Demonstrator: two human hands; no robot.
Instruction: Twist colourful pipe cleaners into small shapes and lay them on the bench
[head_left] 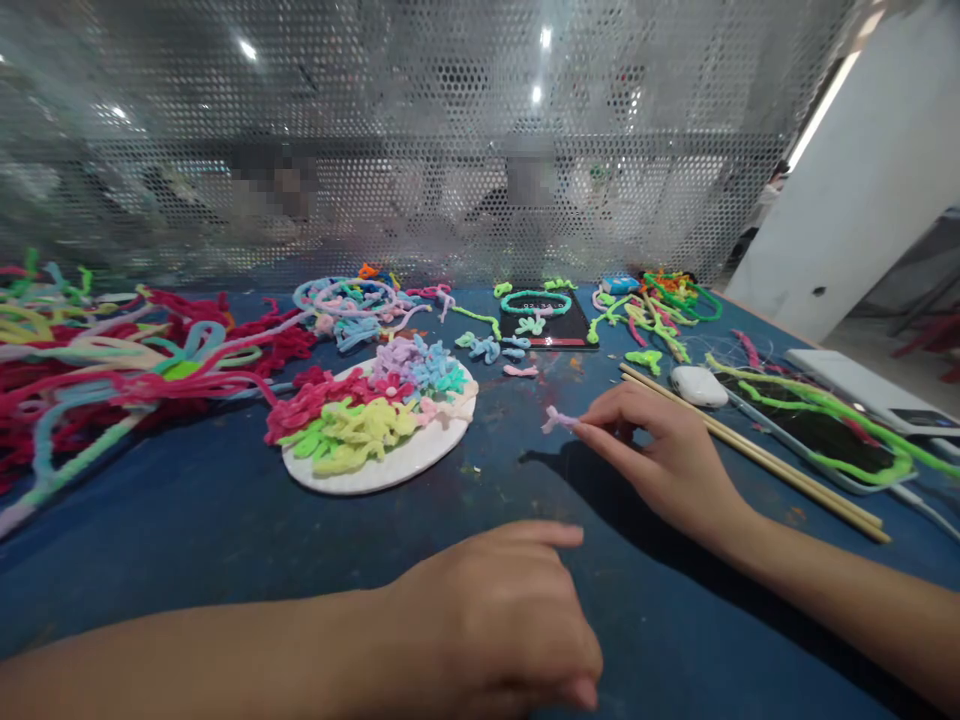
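Delicately, the right hand [667, 465] pinches a small lilac twist [557, 418] of fuzzy stem between thumb and forefinger, a narrow grip with the fingertips close together on one end of the piece. The twist points left from the fingertips, over the blue table [225, 560] and to the right of a white plate [439, 445] heaped with coloured fuzzy pieces [367, 435]. This forearm slants in from the lower right, the wrist nearly straight, and the remaining fingers fold in behind the forefinger. Two wooden sticks [750, 450] run diagonally just beside the hand, with a white case [699, 386] near them.

The left hand [502, 620] sits nearer the viewer, its forearm stretching almost level from the lower left. Its back faces up; one finger reaches out to the right while the others bend downward in a loose curl. The palm is hidden, so whether it holds anything cannot be told. The two hands are apart from each other.
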